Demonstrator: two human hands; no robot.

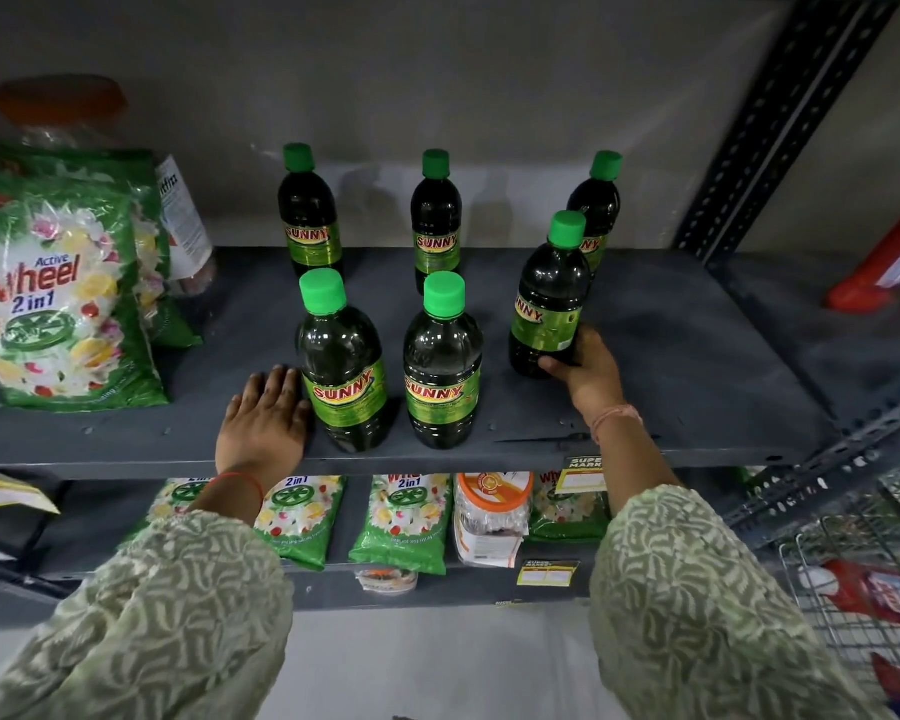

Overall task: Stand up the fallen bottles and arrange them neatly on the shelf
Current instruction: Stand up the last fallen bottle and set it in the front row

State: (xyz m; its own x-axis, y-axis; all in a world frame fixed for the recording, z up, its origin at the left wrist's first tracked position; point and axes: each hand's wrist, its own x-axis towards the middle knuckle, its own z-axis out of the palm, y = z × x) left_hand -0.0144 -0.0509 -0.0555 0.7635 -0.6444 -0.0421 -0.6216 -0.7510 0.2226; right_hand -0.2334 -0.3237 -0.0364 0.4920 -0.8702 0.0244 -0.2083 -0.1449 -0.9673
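Several dark bottles with green caps and "Sunny" labels stand upright on the grey shelf. Three stand in a back row, at the left, in the middle and at the right. Two stand in front, at the left and in the middle. A third front bottle on the right leans slightly, and my right hand grips its base. My left hand rests flat on the shelf, fingers apart, touching the front left bottle.
Green detergent packets and a wrapped jar with an orange lid stand at the shelf's left end. More packets and a jar lie on the shelf below. A perforated metal upright is at right, and a wire basket at lower right.
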